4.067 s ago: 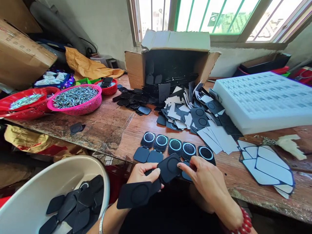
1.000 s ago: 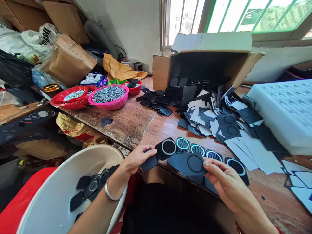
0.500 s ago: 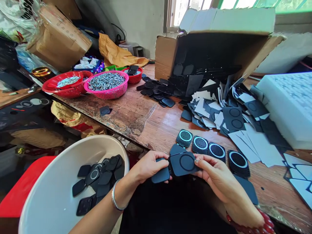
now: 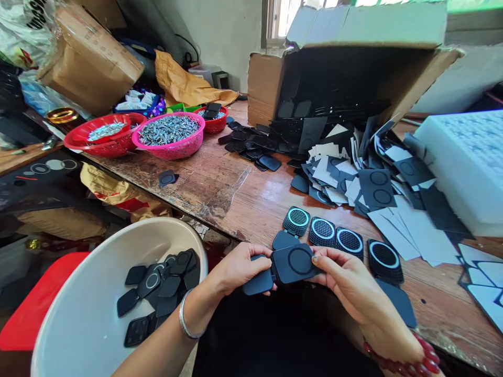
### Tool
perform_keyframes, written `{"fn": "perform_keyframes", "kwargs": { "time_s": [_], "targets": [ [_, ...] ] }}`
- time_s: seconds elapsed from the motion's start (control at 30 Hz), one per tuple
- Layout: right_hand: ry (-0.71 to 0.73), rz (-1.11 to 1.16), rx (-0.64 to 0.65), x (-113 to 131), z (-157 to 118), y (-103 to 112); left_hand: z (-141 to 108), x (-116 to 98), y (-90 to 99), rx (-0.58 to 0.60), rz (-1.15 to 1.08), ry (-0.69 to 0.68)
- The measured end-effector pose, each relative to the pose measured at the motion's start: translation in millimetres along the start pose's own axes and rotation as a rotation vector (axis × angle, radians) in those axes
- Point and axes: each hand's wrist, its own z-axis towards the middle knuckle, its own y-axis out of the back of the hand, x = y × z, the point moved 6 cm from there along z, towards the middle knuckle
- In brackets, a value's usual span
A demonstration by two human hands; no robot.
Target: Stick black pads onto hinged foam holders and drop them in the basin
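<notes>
A: What is between your hands?

B: You hold a flat black hinged piece (image 4: pixel 293 263), two rounded-square panels side by side, close to the near edge of the table. The larger panel, on the right, shows you a dark ring; the smaller, on the left, is plain.

A: And how do your fingers sit?

B: Your left hand (image 4: pixel 240 268) is clamped on the smaller panel, thumb on top. Your right hand (image 4: pixel 340 275) pinches the outer edge of the ringed panel between thumb and fingers.

A: What lies just past them?

B: A row of four black mesh-topped blocks with pale rings (image 4: pixel 323 230), on the worn brown wooden table (image 4: pixel 204 196). The rightmost stands a little apart from the others.

A: Further out?

B: Beyond the row, a loose heap of black and white cards (image 4: pixel 377 187) spills before a brown cardboard box (image 4: pixel 264 86), its mouth facing you. A white foam block (image 4: pixel 459 178) is at the right. At far left on the table, a bright pink plastic basket (image 4: pixel 173 150) holds silvery metal parts (image 4: pixel 168 128).

A: Beside your left forearm?

B: A large off-white plastic basin (image 4: pixel 74 319), with black pieces (image 4: pixel 170 286) piled inside.
</notes>
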Motion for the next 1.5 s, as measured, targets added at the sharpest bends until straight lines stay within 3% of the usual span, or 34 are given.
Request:
{"fn": "perform_keyframes", "kwargs": {
  "time_s": [0.4,0.6,0.77,0.97,1.5],
  "targets": [
    [-0.022,-0.031,-0.032,-6,3,7,1,2,-0.3,0.009,0.011,0.013],
    [-0.009,-0.044,-0.046,0,-2,0,2,2,-0.9,0.025,0.008,0.004],
    [0.004,-0.022,-0.103,7,-6,-6,2,3,0.3,-0.01,0.017,0.005],
    [0.038,-0.032,-0.051,3,-5,-3,0,1,1.6,-0.047,0.036,0.004],
    [0.135,-0.147,-0.093,4,-7,-4,-3,-7,-0.1,-0.094,0.098,-0.092]
  ]
}}
